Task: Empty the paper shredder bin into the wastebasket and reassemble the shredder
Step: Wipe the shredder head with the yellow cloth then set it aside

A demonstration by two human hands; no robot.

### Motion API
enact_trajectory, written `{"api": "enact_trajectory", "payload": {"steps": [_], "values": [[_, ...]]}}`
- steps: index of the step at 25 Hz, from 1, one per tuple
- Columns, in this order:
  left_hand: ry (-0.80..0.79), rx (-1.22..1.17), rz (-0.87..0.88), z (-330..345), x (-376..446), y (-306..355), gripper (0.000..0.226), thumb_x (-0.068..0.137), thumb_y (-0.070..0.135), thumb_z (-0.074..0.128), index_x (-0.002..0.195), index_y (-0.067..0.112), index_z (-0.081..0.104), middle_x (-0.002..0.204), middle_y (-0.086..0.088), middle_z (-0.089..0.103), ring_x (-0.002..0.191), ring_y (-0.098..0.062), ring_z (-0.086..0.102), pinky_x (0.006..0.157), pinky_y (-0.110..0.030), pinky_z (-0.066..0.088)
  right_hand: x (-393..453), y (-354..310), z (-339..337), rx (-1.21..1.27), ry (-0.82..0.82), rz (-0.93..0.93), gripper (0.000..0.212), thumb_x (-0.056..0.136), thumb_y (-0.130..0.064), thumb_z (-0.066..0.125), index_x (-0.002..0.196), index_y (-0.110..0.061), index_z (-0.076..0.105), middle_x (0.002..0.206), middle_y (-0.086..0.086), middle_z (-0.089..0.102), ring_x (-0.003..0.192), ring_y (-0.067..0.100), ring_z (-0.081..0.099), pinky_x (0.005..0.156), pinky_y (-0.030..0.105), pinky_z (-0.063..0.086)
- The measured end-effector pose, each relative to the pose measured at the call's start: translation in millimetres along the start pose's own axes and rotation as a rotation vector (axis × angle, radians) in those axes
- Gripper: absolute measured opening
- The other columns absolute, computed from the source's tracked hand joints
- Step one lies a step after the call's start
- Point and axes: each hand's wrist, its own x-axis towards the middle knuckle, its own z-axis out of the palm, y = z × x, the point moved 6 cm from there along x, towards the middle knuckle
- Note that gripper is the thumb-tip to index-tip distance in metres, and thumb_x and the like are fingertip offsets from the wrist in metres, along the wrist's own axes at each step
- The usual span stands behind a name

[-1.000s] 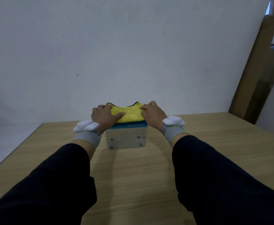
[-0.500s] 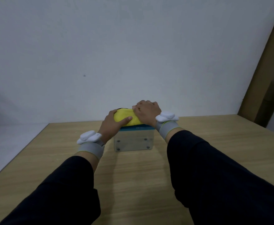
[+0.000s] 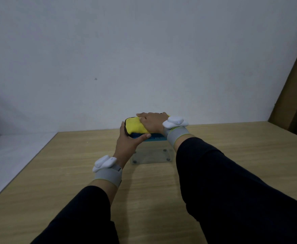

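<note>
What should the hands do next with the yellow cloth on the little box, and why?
Probably lift the yellow cloth off: the right hand lies on it, the left hand steadies the blue top over the clear bin, which it covers.

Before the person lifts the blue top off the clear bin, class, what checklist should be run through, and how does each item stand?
1. Left hand on the blue top: ok, thumb lies along its front edge.
2. Right hand free: not ok, it lies on the yellow cloth.
3. Cloth off the top: not ok.
4. Clear bin flat on the table: ok.
5. Wastebasket nearby: cannot tell, none in view.
6. Bin contents: cannot tell.
</note>
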Motion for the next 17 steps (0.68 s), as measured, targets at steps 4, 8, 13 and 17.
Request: {"api": "enact_trajectory", "payload": {"steps": [4,8,13,17], "values": [[0.019,0.061,0.04,-2,-3,0,0.087,0.063,0.038,0.085,0.136,0.013,0.045,0.118,-0.002,0.065,0.104,-0.018,0.062,0.049,-0.002,0.044,4,-9,4,-0.039,-0.009,-0.001,0.05,0.101,-0.043,0.01,0.15,-0.038,0.024,0.149,0.002,0.042,0.133,0.03,0.042,0.107,0.048,0.022],[-0.004,0.118,0.034,0,-4,2,0.05,0.069,0.036,0.082,0.11,0.016,0.063,0.101,0.0,0.07,0.079,-0.009,0.062,0.045,-0.003,0.043,4,-15,5,-0.061,0.037,-0.001,0.053,0.097,-0.054,0.011,0.144,-0.04,0.033,0.141,0.005,0.05,0.127,0.032,0.047,0.103,0.049,0.028],[-0.008,0.154,-0.02,-1,-5,1,0.048,0.074,0.03,0.078,0.116,0.013,0.062,0.105,-0.007,0.067,0.077,-0.015,0.058,0.04,-0.003,0.039,-7,-19,11,-0.01,0.092,-0.01,0.073,0.084,-0.079,0.012,0.144,-0.043,0.033,0.148,0.001,0.043,0.135,0.027,0.039,0.104,0.051,0.025],[0.0,0.102,-0.033,-1,-7,2,0.058,0.073,0.022,0.08,0.125,0.011,0.057,0.117,-0.01,0.064,0.086,-0.018,0.056,0.041,-0.003,0.041,-16,-18,14,0.009,0.112,-0.034,0.073,0.084,-0.079,0.014,0.147,-0.043,0.027,0.158,-0.002,0.027,0.146,0.025,0.022,0.111,0.052,0.016]]}}
